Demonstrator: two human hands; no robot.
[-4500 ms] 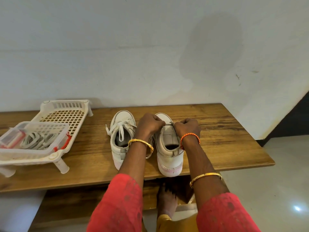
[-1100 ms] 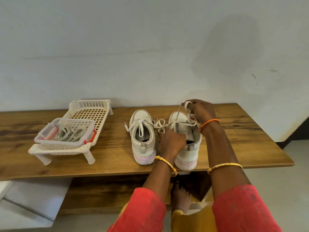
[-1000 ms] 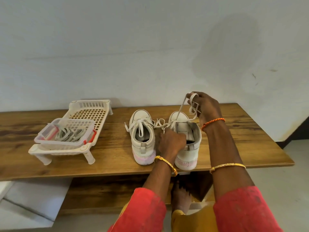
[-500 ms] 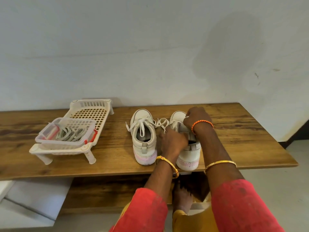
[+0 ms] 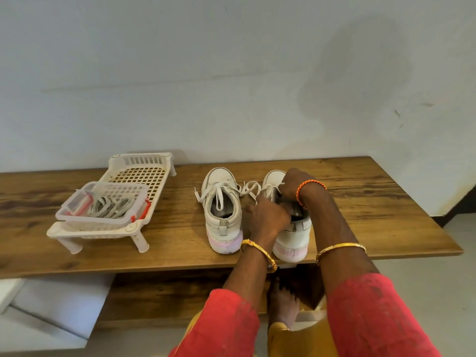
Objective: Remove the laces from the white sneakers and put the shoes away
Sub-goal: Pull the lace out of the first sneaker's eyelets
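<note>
Now right sneaker [image 5: 292, 233], gripped between hands [image 5: 280, 202]

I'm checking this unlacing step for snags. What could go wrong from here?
The right sneaker sits with its heel at the table edge; a hard tug by the right hand might pull it off. Its loose lace lies against the left sneaker, whose own lace may tangle with it.
</note>
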